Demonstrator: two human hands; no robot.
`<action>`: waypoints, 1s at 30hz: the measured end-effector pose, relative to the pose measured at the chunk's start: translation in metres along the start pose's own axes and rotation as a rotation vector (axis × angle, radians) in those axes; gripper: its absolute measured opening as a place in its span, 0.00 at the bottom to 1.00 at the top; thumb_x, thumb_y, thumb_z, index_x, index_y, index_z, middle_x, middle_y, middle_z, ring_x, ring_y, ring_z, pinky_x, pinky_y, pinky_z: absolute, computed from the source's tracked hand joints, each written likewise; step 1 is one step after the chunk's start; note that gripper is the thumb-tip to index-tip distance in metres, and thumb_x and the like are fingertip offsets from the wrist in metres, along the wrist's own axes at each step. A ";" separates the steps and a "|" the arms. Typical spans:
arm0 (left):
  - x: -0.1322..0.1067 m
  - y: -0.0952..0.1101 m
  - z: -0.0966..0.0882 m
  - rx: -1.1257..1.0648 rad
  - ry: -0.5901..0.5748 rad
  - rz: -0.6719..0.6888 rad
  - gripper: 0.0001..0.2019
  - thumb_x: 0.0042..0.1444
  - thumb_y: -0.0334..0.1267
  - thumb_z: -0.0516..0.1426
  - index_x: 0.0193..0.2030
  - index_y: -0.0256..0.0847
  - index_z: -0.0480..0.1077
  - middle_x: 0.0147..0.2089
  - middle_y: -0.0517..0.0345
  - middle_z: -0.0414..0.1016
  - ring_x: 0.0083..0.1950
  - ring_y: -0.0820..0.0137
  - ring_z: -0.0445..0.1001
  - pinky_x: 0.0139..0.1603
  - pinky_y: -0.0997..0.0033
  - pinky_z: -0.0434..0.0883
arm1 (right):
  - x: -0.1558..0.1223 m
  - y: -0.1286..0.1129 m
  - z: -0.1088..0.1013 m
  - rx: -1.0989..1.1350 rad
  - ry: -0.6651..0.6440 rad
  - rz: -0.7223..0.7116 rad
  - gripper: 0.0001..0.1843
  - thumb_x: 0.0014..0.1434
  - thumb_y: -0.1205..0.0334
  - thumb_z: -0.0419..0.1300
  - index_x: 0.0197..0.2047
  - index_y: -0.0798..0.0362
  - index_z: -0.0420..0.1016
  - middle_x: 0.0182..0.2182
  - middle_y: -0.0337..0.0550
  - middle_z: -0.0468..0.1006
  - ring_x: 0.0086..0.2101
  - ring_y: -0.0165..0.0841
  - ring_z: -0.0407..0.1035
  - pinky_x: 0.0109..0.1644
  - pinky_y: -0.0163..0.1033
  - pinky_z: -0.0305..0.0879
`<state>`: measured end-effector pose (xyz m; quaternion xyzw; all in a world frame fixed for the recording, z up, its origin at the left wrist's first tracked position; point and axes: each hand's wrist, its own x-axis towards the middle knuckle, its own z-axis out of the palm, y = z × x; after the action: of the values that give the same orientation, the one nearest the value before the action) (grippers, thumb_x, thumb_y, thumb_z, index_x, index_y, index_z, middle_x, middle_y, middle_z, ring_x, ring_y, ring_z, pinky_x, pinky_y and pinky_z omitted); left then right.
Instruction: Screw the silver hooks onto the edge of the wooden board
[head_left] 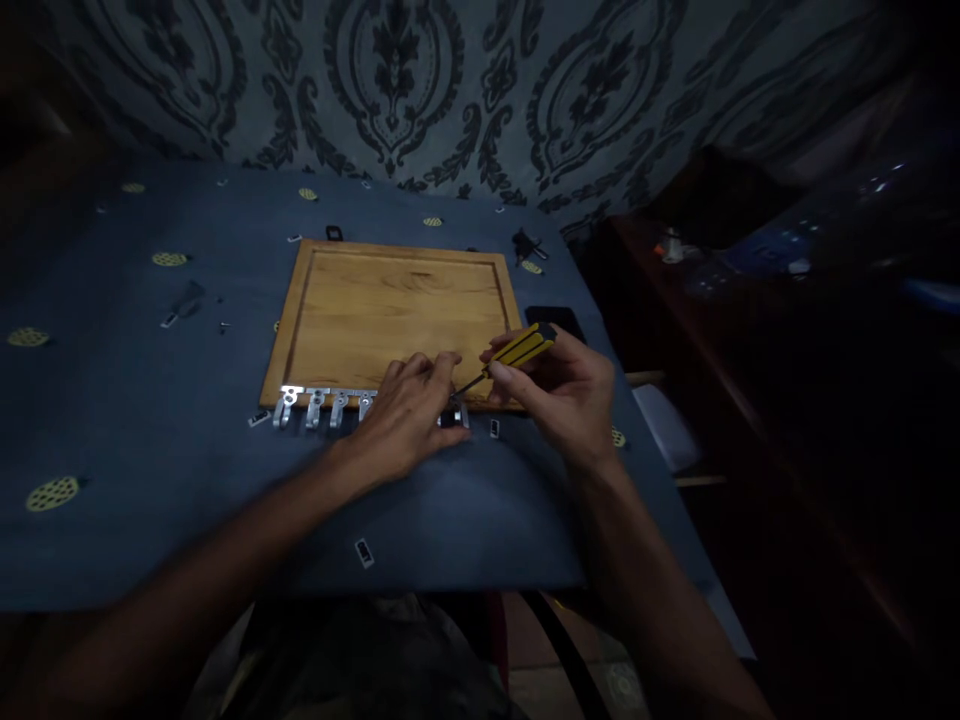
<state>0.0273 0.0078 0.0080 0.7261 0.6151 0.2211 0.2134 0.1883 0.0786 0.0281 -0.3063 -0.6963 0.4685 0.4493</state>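
Note:
A wooden board [397, 310] with a raised rim lies on a blue cloth-covered table [150, 440]. Along its near edge runs a metal hook rail [322, 403] with several silver hooks. My left hand [409, 415] rests palm down on the rail's right part, fingers curled over it and pressing it to the board. My right hand [566, 395] grips a yellow-and-black screwdriver [517, 352]. Its tip points down and left at the rail's right end, just beside my left fingertips. The spot where the tip meets the rail is hidden by my fingers.
Small metal parts and screws [364, 552] lie scattered on the cloth, along with round yellow perforated discs [52, 493]. A dark phone [555, 320] sits right of the board. Patterned wallpaper is behind; a dark shelf with clutter [750, 260] stands at the right.

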 end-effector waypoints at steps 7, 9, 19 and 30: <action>0.000 0.000 0.001 0.001 0.014 -0.009 0.34 0.55 0.38 0.68 0.64 0.41 0.56 0.53 0.49 0.75 0.60 0.53 0.69 0.58 0.53 0.65 | -0.002 0.003 -0.001 -0.074 0.019 -0.012 0.14 0.51 0.51 0.73 0.34 0.51 0.79 0.20 0.32 0.74 0.18 0.26 0.69 0.22 0.33 0.71; -0.001 -0.002 0.002 0.002 0.016 -0.006 0.32 0.55 0.38 0.67 0.62 0.42 0.57 0.53 0.49 0.75 0.60 0.53 0.69 0.58 0.53 0.65 | -0.005 0.007 0.004 -0.102 0.120 -0.039 0.16 0.47 0.54 0.76 0.29 0.50 0.75 0.20 0.30 0.72 0.18 0.25 0.67 0.20 0.31 0.67; 0.000 -0.002 0.001 -0.021 -0.017 -0.017 0.33 0.56 0.39 0.67 0.63 0.41 0.55 0.53 0.50 0.75 0.60 0.53 0.69 0.58 0.53 0.65 | -0.004 0.007 0.003 -0.139 0.311 -0.121 0.18 0.54 0.52 0.71 0.29 0.49 0.65 0.21 0.30 0.69 0.18 0.25 0.66 0.20 0.33 0.63; 0.000 -0.002 0.003 0.006 -0.005 0.001 0.32 0.57 0.39 0.66 0.62 0.40 0.56 0.52 0.50 0.75 0.59 0.54 0.69 0.57 0.54 0.65 | -0.005 0.015 0.006 -0.209 0.209 -0.087 0.16 0.54 0.57 0.70 0.29 0.50 0.66 0.24 0.31 0.67 0.21 0.24 0.65 0.23 0.33 0.64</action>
<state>0.0271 0.0078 0.0043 0.7277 0.6147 0.2177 0.2124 0.1852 0.0778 0.0118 -0.3680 -0.7034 0.3389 0.5049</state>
